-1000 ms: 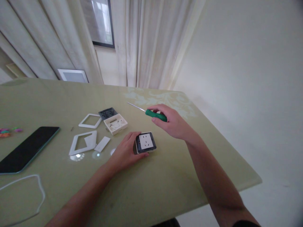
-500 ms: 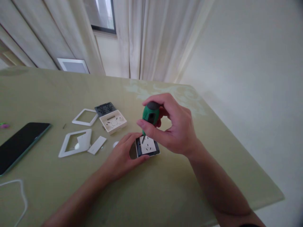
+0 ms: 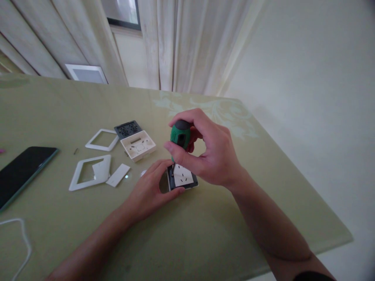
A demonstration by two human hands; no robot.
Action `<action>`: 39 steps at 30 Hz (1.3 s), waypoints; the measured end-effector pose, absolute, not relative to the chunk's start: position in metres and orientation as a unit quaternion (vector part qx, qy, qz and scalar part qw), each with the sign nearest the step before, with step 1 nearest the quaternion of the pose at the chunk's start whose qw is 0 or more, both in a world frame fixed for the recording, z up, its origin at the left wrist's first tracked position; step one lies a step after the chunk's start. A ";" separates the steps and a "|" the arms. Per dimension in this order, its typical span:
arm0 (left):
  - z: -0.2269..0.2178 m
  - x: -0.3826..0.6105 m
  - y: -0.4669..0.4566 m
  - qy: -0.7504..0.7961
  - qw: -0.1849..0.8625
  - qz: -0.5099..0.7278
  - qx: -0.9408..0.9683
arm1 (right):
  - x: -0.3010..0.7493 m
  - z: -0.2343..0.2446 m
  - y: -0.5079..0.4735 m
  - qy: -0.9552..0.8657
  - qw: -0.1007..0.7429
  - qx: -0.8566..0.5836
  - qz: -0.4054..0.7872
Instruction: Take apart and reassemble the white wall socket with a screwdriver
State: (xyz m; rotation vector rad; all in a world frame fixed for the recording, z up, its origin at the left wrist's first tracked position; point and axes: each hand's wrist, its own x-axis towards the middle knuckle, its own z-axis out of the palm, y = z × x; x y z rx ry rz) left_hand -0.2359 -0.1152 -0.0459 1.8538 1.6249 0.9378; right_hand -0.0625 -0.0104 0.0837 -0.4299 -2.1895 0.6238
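A wall socket [image 3: 183, 175] with a white slotted face and dark surround lies on the table. My left hand [image 3: 152, 185] grips it from the left, thumb along the near edge and fingers at the far edge. In my right hand [image 3: 208, 150] is a short green and black screwdriver [image 3: 179, 134], held upright by its handle between thumb and fingers. The screwdriver's shaft points down at the left side of the socket, over the dark surround. Whether its tip sits in a screw is too small to tell.
Left of my hands lie an open white back box [image 3: 139, 146], a dark socket plate [image 3: 128, 128], two white frames [image 3: 77, 175] and a white strip [image 3: 118, 175]. A small screw [image 3: 75, 151], a phone [image 3: 26, 171] and a white cable [image 3: 25, 234] are further left. A wall [image 3: 316, 117] stands at right.
The screwdriver and my right hand have shifted slightly left, and the shaft now stands over the socket's left side. My left hand keeps its grip. The camera view has tilted a little.
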 end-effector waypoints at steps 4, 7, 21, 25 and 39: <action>-0.046 -0.236 -0.115 0.593 0.251 0.346 0.682 | -0.062 0.086 -0.011 -0.859 0.398 -0.176 0.270; -0.045 -0.236 -0.115 0.592 0.248 0.344 0.685 | -0.064 0.083 -0.010 -0.864 0.394 -0.169 0.264; -0.047 -0.237 -0.115 0.592 0.251 0.343 0.685 | -0.061 0.087 -0.011 -0.853 0.398 -0.180 0.286; -0.044 -0.236 -0.115 0.592 0.255 0.340 0.684 | -0.064 0.082 -0.007 -0.856 0.390 -0.170 0.293; -0.043 -0.237 -0.116 0.595 0.253 0.344 0.681 | -0.062 0.086 -0.010 -0.847 0.402 -0.183 0.296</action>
